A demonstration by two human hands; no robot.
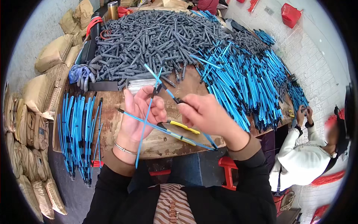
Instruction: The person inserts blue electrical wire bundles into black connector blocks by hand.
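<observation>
Blue rods (140, 149) at your twelve o'clock looked light, springy, best held by their black joints (160, 88), as your right hand (204, 112) pinched one and your left hand (138, 106) curled beneath, grip unclear.

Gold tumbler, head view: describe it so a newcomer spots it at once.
Start at the big heap of grey parts on the wooden table and go to its far-left corner. There, just left of a bright red item, stands the tumbler. It is a metallic gold-brown cylinder, whereas the black cylinder down-left of it has a red strap.
</observation>
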